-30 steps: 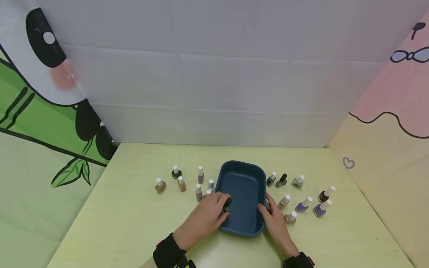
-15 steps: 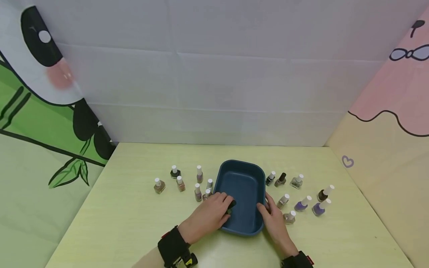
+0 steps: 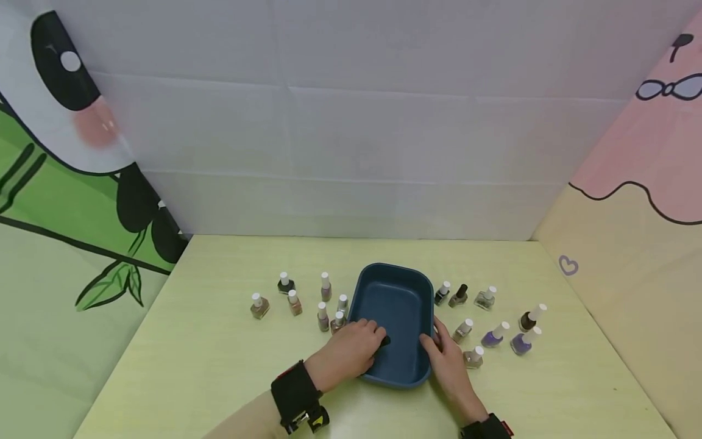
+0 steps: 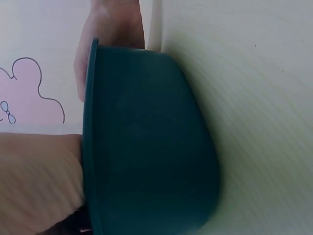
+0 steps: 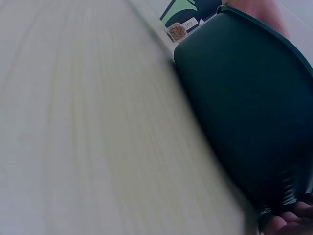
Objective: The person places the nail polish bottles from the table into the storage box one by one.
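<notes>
A dark blue plastic basin (image 3: 400, 311) stands on the table in the head view. My left hand (image 3: 351, 349) reaches over its left rim and holds a nail polish bottle by its black cap (image 3: 386, 341), low inside the basin. The fingers hide most of that bottle. My right hand (image 3: 448, 360) grips the basin's right side, thumb over the rim and fingers outside. In the left wrist view the basin's outer wall (image 4: 151, 142) fills the middle. Fingers of the right hand (image 5: 293, 223) curl under the basin's edge in the right wrist view.
Left of the basin stand several nail polish bottles with white caps, such as a tan one (image 3: 259, 306). More stand to the right, including a purple one (image 3: 495, 335) and a black-capped one (image 3: 458, 296). A pale cloth wall (image 3: 384, 152) closes off the table's back.
My left hand has moved right and further down into the basin with the black-capped nail polish bottle. The right hand keeps its grip on the basin's side.
</notes>
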`<state>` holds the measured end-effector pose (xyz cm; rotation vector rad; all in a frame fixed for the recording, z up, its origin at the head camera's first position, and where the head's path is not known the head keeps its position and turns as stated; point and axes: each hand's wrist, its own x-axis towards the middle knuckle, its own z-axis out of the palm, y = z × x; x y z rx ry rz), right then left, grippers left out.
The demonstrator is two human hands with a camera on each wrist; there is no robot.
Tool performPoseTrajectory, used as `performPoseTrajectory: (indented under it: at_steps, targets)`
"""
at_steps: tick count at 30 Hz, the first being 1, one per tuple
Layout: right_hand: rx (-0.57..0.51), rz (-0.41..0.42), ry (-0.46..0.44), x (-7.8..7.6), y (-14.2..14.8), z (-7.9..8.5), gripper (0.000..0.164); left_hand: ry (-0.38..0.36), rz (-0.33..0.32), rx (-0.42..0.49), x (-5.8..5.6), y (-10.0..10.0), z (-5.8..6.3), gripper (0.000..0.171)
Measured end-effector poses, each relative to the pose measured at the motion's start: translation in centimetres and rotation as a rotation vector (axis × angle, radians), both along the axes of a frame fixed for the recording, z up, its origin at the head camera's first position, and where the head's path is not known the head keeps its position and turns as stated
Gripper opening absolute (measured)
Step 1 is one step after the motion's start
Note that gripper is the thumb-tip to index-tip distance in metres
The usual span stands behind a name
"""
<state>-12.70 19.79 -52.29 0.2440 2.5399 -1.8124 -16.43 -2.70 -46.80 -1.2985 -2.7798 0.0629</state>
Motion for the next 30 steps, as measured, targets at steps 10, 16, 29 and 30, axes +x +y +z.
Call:
performPoseTrajectory:
  at_steps: [10, 16, 29, 30]
  targets:
    - [0.002, 0.000, -0.005, 0.11, -0.15, 0.10, 0.062, -0.038, 0.023, -0.039, 0.05, 0.58, 0.11, 0.023]
    - [0.015, -0.007, 0.001, 0.11, -0.21, 0.14, 0.061, -0.030, 0.028, -0.081, 0.04, 0.88, 0.11, 0.023]
    - [0.029, -0.012, -0.002, 0.08, -0.15, 0.08, 0.061, -0.015, 0.017, -0.108, 0.18, 1.01, 0.06, 0.014]
    - [0.027, -0.012, -0.003, 0.08, -0.15, 0.09, 0.061, -0.017, 0.018, -0.108, 0.15, 1.04, 0.05, 0.014]
